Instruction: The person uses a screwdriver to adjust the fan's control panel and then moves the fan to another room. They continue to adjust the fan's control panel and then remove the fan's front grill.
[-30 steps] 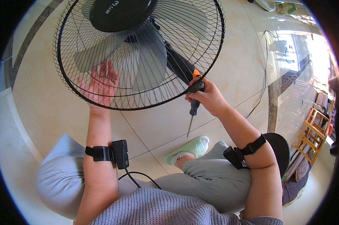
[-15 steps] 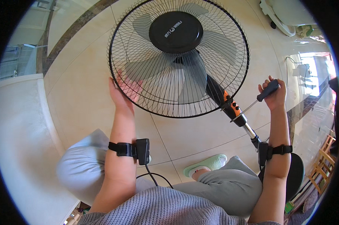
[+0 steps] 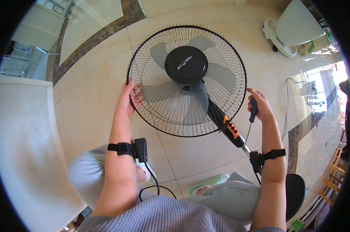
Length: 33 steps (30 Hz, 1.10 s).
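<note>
A standing fan with grey blades and a black wire guard leans across the floor in front of me, its pole carrying an orange control panel. My left hand grips the guard's left rim, thumb outside and fingers partly seen through the wires. My right hand, beside the guard's right edge, is closed on a dark-handled screwdriver, index finger raised near the rim and blade pointing down by the pole.
Light floor tiles have dark border strips. A pale ledge runs along the left. A pale bin-like object on a wheeled tray stands back right. A loose cable, black round disc and wooden rack lie rightward.
The view has shifted, showing more floor. My left hand has moved up onto the guard's left rim. My right hand left the pole with the screwdriver and turned it blade-down beside the guard.
</note>
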Motion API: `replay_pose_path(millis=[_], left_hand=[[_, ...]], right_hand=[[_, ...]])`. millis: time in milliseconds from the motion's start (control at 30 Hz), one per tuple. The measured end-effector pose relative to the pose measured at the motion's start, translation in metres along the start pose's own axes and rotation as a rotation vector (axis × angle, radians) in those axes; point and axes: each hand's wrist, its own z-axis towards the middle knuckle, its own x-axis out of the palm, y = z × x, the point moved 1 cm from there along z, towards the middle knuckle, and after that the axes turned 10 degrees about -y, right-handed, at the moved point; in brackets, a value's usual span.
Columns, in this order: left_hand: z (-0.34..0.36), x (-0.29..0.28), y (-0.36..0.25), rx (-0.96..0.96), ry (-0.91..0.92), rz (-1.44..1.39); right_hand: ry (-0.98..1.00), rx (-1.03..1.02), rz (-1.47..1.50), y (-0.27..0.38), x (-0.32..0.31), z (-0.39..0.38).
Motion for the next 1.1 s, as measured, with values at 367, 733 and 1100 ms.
replay_pose_path(millis=[367,733,1100], left_hand=[[0.007,-0.011,0.019,0.045,0.164,-0.297],[0.038,-0.026,0.104,-0.018,-0.002,-0.39],[-0.146,0.138,0.202,-0.346,0.687,-0.194]], right_hand=[[0.109,0.039,-0.06,0.011,0.018,-0.013],[0.002,0.158,0.37,0.007,-0.032,0.005],[-0.31,-0.02,0.849,-0.008,-0.091,0.012]])
